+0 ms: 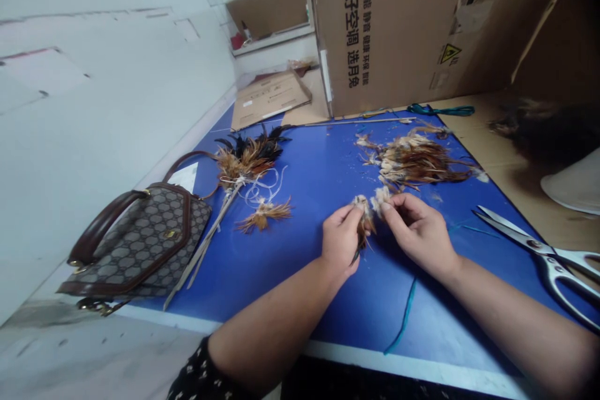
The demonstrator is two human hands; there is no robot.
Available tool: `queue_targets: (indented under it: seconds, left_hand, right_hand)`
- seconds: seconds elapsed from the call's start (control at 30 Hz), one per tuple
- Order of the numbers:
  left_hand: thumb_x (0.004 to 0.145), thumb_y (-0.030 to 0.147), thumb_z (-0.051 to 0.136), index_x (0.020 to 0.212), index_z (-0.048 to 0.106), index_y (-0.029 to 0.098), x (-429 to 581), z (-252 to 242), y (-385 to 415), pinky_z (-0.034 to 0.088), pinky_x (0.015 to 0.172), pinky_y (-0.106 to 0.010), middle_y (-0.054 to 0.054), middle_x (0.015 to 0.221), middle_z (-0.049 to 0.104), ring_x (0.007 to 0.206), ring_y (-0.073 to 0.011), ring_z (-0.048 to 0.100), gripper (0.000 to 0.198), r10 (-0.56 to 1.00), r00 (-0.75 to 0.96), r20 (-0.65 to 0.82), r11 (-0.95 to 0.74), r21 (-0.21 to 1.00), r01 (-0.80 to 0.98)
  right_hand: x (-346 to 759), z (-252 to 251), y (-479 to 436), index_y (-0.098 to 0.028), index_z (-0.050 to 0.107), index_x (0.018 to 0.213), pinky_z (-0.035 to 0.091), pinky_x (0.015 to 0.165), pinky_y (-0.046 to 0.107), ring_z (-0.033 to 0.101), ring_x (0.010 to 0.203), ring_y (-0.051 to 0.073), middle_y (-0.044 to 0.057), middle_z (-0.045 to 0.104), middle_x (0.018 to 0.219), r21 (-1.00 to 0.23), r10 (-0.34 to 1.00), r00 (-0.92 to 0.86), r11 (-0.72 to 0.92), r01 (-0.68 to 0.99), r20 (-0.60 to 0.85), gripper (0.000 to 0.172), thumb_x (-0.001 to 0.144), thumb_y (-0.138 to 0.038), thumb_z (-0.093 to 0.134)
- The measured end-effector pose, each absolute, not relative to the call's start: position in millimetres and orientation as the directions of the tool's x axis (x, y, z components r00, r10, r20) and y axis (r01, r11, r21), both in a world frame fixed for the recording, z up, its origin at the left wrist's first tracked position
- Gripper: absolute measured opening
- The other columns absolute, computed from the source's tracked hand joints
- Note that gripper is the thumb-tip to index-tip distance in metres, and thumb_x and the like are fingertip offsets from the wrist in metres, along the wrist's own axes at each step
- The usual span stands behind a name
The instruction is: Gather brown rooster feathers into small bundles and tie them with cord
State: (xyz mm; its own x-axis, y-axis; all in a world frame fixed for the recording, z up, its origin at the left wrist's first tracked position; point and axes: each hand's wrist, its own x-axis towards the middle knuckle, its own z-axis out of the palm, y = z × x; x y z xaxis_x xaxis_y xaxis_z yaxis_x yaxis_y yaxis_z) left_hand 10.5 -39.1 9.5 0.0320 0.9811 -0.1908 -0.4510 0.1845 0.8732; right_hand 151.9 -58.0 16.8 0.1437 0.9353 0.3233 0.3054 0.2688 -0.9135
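Over the middle of the blue table [300, 250], my left hand [340, 234] is closed around a small bunch of brown feathers [363, 215], its pale fluffy base pointing up. Close beside it, my right hand [419, 228] pinches a pale fluffy feather tuft [380, 200] between thumb and fingers. A pile of brown feathers with cream bases [417, 159] lies beyond my right hand. To the left rests a small loose tuft of tan feathers [266, 215], near white string [262, 187]. Large scissors [539, 250] lie partly open at the right.
At the left sits a patterned handbag [140, 237], beside sticks topped with brown and black feathers [248, 159]. A big cardboard box [398, 31] stands behind the table. Teal ribbon [404, 319] lies near the front edge, with a teal bundle [440, 110] at the back.
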Motion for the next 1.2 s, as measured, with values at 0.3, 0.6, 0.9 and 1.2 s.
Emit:
queue_targets:
  seconds: [0.3,0.6,0.9,1.2]
  left_hand:
    - [0.082,0.040,0.081,0.083,0.073,0.011,11.9,12.3,-43.7,0.044,0.058,-0.022,0.000,0.066,0.063,0.057,-0.0081,0.054,0.029,0.973,0.142,-0.183,0.229,0.854,-0.467]
    - [0.081,0.044,0.084,0.091,0.080,0.013,12.3,7.4,-48.1,0.046,0.066,-0.023,-0.002,0.075,0.069,0.066,-0.0102,0.058,0.033,0.980,0.134,-0.147,0.190,0.890,-0.415]
    - [0.084,0.039,0.078,0.077,0.072,0.014,9.3,6.4,-42.4,0.039,0.051,-0.020,0.002,0.061,0.060,0.050,-0.0064,0.048,0.026,0.985,0.041,-0.166,0.170,0.931,-0.322]
    - [0.080,0.044,0.082,0.082,0.073,0.013,8.9,6.7,-39.0,0.041,0.048,-0.020,0.001,0.061,0.061,0.047,-0.0066,0.050,0.032,0.975,0.057,-0.217,0.221,0.888,-0.404]
  right_hand:
    - [147.6,19.2,-58.1,-0.022,0.064,0.089,0.052,0.061,0.030,0.062,0.061,0.016,0.003,0.071,0.073,-0.929,0.945,0.115,0.269,0.252,0.305,0.027,0.099,-0.048,0.065]
    - [147.7,11.8,-56.9,-0.022,0.065,0.090,0.050,0.063,0.032,0.060,0.063,0.018,0.003,0.069,0.074,-0.824,0.916,0.119,0.280,0.494,0.383,0.021,0.100,-0.040,0.061]
    - [146.8,15.4,-59.1,-0.022,0.065,0.088,0.048,0.061,0.030,0.059,0.063,0.016,0.003,0.067,0.074,-0.873,0.927,0.116,0.288,0.395,0.358,0.023,0.099,-0.042,0.064]
    - [146.2,19.8,-59.0,-0.021,0.065,0.087,0.047,0.056,0.028,0.058,0.060,0.015,0.002,0.066,0.073,-0.900,0.928,0.148,0.279,0.334,0.343,0.028,0.098,-0.048,0.065]
